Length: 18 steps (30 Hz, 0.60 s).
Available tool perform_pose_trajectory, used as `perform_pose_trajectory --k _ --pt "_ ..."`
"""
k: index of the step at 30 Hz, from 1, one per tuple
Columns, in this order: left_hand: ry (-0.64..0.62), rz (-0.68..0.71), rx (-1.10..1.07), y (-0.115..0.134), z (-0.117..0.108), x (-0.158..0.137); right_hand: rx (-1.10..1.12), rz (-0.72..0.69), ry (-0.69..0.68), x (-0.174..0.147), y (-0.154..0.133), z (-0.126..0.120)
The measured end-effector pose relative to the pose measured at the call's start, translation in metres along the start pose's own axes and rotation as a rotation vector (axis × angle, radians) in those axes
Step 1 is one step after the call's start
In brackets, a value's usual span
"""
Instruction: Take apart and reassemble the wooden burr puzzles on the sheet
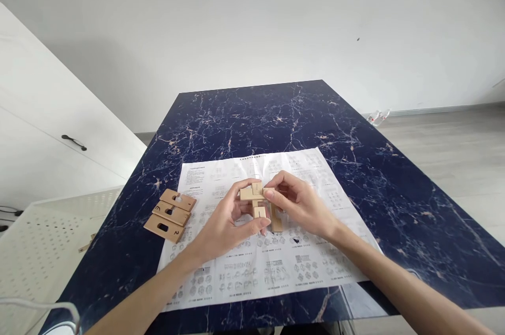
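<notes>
Several pale notched wooden blocks of an interlocking puzzle (259,212) are fitted together over the paper sheet. My left hand (226,222) is closed on their left side, thumb at the lower block and fingers behind. A crosswise wooden bar (248,194) spans the top, and my right hand (302,203) pinches its right end between thumb and fingers. Below that hand stands or lies another wooden piece (278,222), partly hidden; I cannot tell whether it joins the rest. Three flat wooden plates (162,227) with slots and printed numbers lie overlapping to the left.
The creased instruction sheet (236,293), printed with small diagrams, covers the near part of the dark blue marbled table (252,119). At left are a white perforated surface (43,240) and a white cabinet with a black handle (74,142). A white cable (39,302) curves at lower left.
</notes>
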<state>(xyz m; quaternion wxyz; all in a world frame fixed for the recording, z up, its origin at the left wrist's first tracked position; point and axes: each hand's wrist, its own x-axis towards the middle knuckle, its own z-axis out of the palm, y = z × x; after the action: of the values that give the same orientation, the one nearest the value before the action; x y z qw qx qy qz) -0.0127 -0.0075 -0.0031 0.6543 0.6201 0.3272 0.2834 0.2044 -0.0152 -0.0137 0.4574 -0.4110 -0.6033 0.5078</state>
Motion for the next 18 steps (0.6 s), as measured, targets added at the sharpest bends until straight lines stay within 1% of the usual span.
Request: perform_pose_trajectory --k 8,18 --pt "-0.001 -0.033 0.010 0.0055 0.0025 -0.0033 -0.054 -0.045 -0.024 -0.0028 0.0029 -0.0010" --pt "0.018 0.067 0.119 0.0050 0.0048 -0.0047 -0.034 0.021 -0.008 -0.0009 0.0043 -0.0004"
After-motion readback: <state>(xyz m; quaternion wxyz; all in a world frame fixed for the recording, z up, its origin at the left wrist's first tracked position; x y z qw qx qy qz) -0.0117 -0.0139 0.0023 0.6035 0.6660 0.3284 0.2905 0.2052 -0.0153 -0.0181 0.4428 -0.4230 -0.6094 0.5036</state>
